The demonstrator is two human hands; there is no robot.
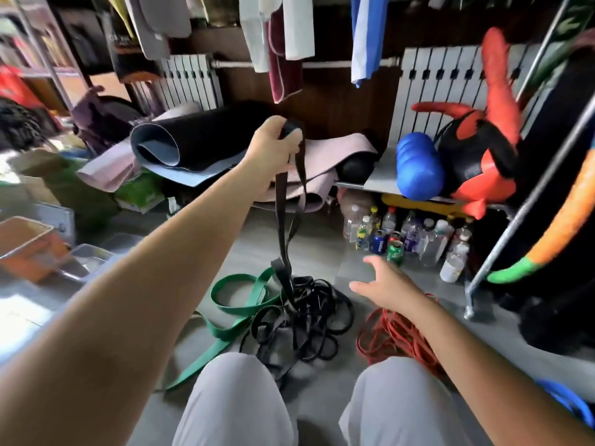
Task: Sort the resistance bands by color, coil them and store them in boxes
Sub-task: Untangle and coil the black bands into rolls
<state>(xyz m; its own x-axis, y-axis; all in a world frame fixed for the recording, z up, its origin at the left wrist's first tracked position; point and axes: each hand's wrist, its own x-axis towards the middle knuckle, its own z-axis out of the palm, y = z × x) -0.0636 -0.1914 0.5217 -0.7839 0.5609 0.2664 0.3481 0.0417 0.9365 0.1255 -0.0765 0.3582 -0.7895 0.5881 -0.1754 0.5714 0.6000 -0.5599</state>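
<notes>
My left hand [272,146] is raised and grips the top of a wide black resistance band [285,204], which hangs down to a tangled heap of thin black bands [309,320] on the floor. A wide green band [238,304] loops under and left of that heap. A pile of thin red bands [392,333] lies on the right, partly under my right forearm. My right hand [386,284] hovers open above the floor, fingers spread, between the black and red piles. A blue band [566,400] shows at the bottom right edge.
Clear plastic boxes [87,262] and an orange-lined tray [25,246] sit at the left. Rolled yoga mats [199,146], a blue foam roller [418,165], several bottles and cans [402,239] and a metal rack leg [470,304] crowd the back and right. My knees are at the bottom.
</notes>
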